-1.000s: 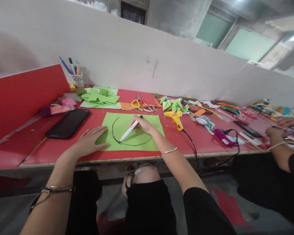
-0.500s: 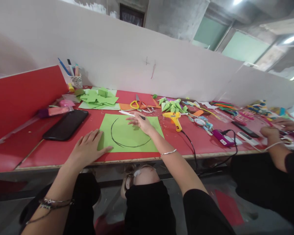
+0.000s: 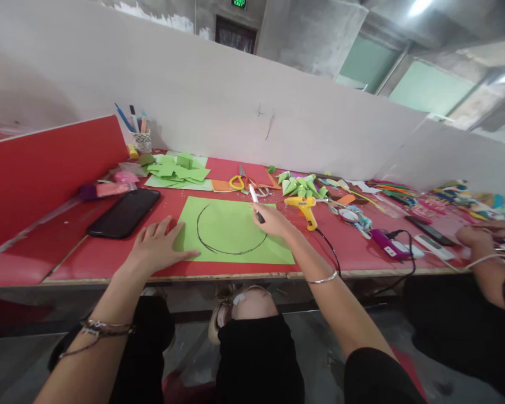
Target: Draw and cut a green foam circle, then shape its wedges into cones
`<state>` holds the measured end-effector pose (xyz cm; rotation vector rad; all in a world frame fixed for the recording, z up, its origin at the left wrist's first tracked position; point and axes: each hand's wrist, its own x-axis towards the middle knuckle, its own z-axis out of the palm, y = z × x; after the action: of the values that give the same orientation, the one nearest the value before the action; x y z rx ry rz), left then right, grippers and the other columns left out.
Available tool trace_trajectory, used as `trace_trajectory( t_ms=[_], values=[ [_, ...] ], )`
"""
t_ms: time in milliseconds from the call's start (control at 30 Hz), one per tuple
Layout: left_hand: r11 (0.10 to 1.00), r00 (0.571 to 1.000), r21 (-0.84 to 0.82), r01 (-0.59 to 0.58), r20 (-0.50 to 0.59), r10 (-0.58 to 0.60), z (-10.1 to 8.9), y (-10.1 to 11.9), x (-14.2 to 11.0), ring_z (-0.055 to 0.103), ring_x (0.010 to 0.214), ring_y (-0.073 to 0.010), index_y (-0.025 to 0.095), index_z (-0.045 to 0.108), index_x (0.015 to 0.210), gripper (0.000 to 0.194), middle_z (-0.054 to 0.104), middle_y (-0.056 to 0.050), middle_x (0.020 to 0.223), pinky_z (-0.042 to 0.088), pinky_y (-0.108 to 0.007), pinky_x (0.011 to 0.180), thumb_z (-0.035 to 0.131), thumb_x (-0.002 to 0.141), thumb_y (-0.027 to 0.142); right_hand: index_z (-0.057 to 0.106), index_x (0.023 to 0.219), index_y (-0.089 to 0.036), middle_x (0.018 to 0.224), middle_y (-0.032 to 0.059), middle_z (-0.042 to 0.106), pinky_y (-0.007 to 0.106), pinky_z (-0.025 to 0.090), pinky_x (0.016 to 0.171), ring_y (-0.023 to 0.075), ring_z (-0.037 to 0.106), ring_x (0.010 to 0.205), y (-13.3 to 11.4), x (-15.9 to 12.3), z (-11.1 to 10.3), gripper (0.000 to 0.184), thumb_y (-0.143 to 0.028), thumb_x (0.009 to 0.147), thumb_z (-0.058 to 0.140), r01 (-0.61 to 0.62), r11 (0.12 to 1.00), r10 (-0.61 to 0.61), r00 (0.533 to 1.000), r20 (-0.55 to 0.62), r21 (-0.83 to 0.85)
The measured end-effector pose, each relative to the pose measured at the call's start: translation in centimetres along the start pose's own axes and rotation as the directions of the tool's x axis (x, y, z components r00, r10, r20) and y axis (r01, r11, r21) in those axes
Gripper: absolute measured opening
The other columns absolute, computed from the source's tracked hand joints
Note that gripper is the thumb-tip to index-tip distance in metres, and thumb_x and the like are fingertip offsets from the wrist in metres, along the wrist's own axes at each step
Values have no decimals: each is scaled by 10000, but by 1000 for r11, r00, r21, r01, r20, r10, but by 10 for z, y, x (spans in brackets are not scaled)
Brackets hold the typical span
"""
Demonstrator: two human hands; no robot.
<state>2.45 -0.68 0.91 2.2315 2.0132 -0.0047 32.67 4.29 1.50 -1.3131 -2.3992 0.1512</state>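
A green sheet of paper (image 3: 235,221) lies on the red table, with a large, partly drawn black circle on it. At the sheet's left edge rests my left hand (image 3: 160,244), fingers spread, its thumb on the paper's lower left corner. My right hand (image 3: 273,221) is closed around a white marker (image 3: 253,194) over the right side of the sheet. The marker's white end points up and away; its black end sits low by my fingers. My right fingers cover part of the circle's right side.
A black phone (image 3: 124,213) lies to the left. Behind are cut green paper pieces (image 3: 180,170), scissors (image 3: 238,181) and green paper cones (image 3: 298,184). A yellow glue gun (image 3: 305,210) with a cord sits right of the sheet. Another person's hands (image 3: 483,233) are at far right.
My right hand has moved right and slightly nearer, and the marker has swung from lying nearly flat to more upright. My left hand stays at the paper's edge. The view has shifted slightly.
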Motion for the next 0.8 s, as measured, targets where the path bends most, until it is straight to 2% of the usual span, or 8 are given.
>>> trace_trajectory(
  t_ms=[100,233,300,367,467,567,667,800],
  values=[
    [1000,1000,2,-7,0,7,2,-2,4,195,1268,-356,233,273,1353,968,227,-82,1433,213,-483,985,358,565,789,455,968,-163,808,47,561,238,337,621,154,504,705,2,-19,9,212,-258,780,474,-12,996,14,1000,21,-88],
    [994,984,33,-107,-137,110,6,-2,4,285,1216,-335,147,303,1340,877,357,-123,1356,269,-440,956,305,671,715,437,981,-174,803,46,575,232,320,584,157,514,689,-3,-26,15,236,-317,798,474,-64,983,65,998,2,-174],
    [993,978,45,-110,-174,117,7,-1,5,314,1185,-341,137,324,1329,861,392,-130,1327,290,-442,934,287,684,707,437,961,-180,757,35,575,228,291,538,154,506,635,-5,-18,13,230,-335,796,478,-87,972,92,996,11,-217],
    [996,981,40,-86,-169,91,7,1,6,318,1172,-352,147,341,1320,874,391,-128,1326,293,-454,923,296,666,723,437,959,-186,717,23,573,228,266,508,149,492,585,-4,-4,9,216,-326,799,474,-115,961,125,992,27,-252],
    [999,989,11,-48,-140,49,7,1,9,302,1180,-358,165,341,1321,899,368,-124,1342,286,-461,925,316,634,744,437,965,-184,774,43,589,231,267,504,155,508,609,4,23,6,223,-323,796,480,-156,948,167,986,18,-276],
    [999,991,-9,-48,-127,46,8,-1,11,281,1192,-362,171,347,1318,907,365,-123,1343,278,-457,930,329,619,749,434,943,-175,863,63,588,231,295,520,166,523,677,14,46,11,301,-385,755,538,-115,970,127,991,43,-214],
    [998,988,-12,-64,-143,61,9,-2,11,280,1191,-364,164,355,1314,910,376,-126,1331,263,-455,939,347,614,745,432,926,-176,850,62,576,238,300,533,168,507,669,21,59,18,378,-460,714,563,-116,973,124,992,30,-200],
    [996,981,-3,-85,-177,83,11,-4,10,313,1172,-367,170,379,1299,881,403,-123,1308,283,-452,928,359,624,737,412,914,-189,835,33,543,229,288,544,142,465,637,27,67,23,331,-369,692,579,-154,983,157,988,15,-100]
  ],
)
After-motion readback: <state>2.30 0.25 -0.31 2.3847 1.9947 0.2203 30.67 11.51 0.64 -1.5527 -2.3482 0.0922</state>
